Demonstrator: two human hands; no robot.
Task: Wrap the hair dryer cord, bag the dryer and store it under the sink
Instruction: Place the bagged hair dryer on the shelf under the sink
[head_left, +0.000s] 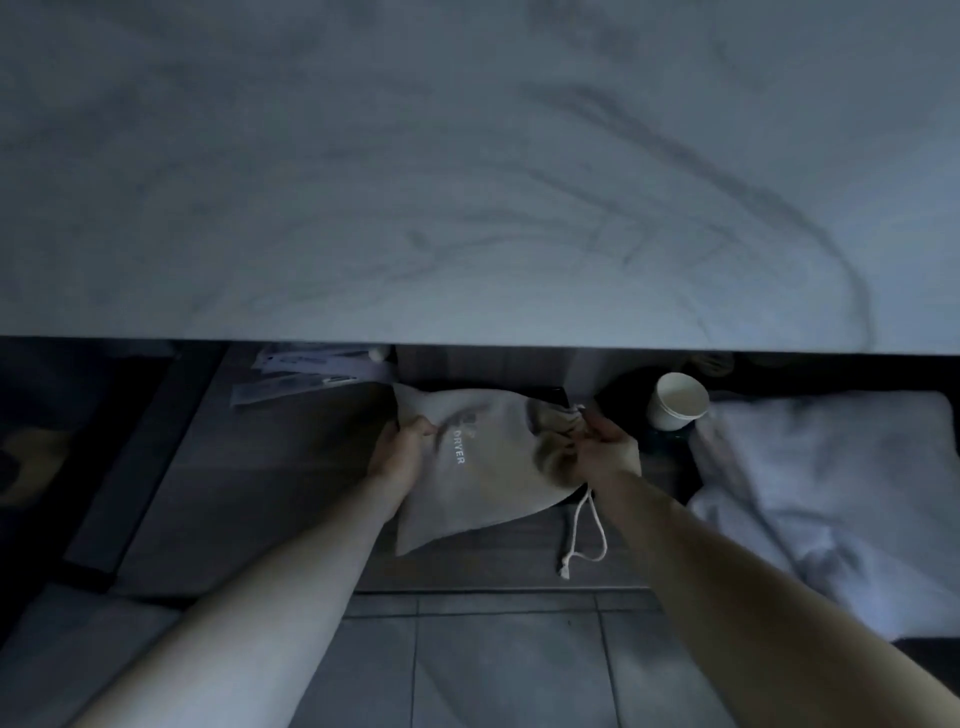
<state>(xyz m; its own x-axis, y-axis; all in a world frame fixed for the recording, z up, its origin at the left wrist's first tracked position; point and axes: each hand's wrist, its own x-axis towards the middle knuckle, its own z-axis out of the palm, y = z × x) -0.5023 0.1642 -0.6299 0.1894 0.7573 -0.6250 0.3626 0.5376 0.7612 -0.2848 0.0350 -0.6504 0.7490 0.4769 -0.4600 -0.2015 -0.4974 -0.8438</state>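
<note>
A beige cloth drawstring bag (483, 478) printed with "DRYER" lies on the dark shelf (260, 493) under the marble counter (467, 182). The hair dryer itself is hidden inside the bag. My left hand (400, 449) grips the bag's left edge. My right hand (605, 447) pinches its gathered mouth on the right. The white drawstring (584, 540) hangs in a loop over the shelf's front.
A white paper cup (675, 400) stands just right of the bag. Folded white towels (831, 493) fill the shelf's right side. Flat paper packets (306, 374) lie at the back left. Grey floor tiles (493, 665) run below the shelf's front edge.
</note>
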